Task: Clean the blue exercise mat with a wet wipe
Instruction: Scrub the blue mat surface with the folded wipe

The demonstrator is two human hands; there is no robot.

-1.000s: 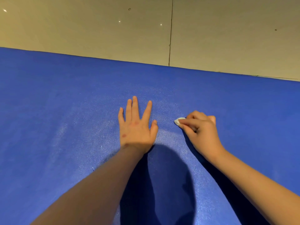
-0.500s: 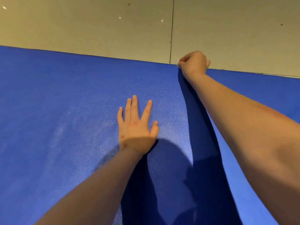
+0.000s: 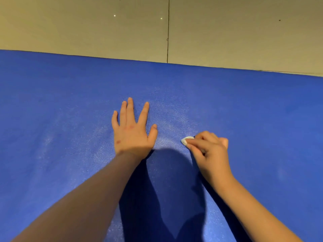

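- The blue exercise mat lies flat on the floor and fills the space under both hands. The left hand rests on it with its fingers straight and spread wide, holding nothing.
- The right hand has its fingers curled tight around a small balled-up wet wipe. Only a white bit pokes out past the fingertips, on the side toward the left hand, and it touches the mat.
- The wipe is scrunched very small. It may clean only a thin line each time, so strips of mat between the lines could be missed.
- The wipe could slip out of the fingers if the person rubs hard, since it is wet and small.
- With so little wipe showing, the knuckles or nails might rub the mat in place of the wipe.
- The mat far past the left fingertips and out to both sides of the hands looks much the same all over. It is hard to tell which parts are done, so some may be skipped.
- The left hand presses on a shiny patch that might be wet. It could leave new marks there, or slide if the person leans on it.
- The person's shadow falls on the mat just below the wrists. Dirt there is hard to see.
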